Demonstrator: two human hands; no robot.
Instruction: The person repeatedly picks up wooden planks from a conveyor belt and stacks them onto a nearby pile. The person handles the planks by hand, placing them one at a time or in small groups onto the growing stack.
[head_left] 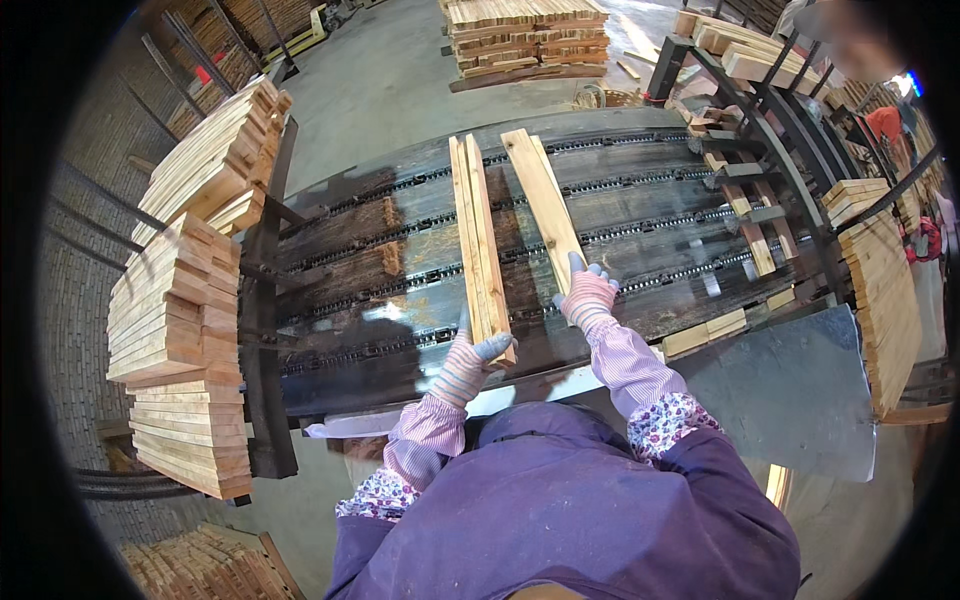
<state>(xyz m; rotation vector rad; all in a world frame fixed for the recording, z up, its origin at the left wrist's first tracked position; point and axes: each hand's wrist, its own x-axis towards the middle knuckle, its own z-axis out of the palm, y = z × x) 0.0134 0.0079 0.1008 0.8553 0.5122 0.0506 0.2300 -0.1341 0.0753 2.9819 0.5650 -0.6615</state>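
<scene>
My left hand [466, 365], in a striped knit glove with grey fingertips, is closed around the near end of a narrow bundle of wooden planks [480, 250]. These lie side by side, pointing away from me. To their right, two overlapping wooden planks [543, 200] lie slightly slanted. My right hand [588, 294], in a matching pinkish glove, grips their near end, with its thumb on the left side and fingers on the right. Both sets rest across the chains of a dark conveyor table [345, 300]. The undersides of the planks are hidden.
Stacked planks [185, 320] stand on the left beside a black metal frame [262, 350]. Short wood pieces [742, 215] lie at the conveyor's right end. A grey metal sheet [790, 390] is at near right. Farther off are a lumber pile [528, 40] and another person [885, 125].
</scene>
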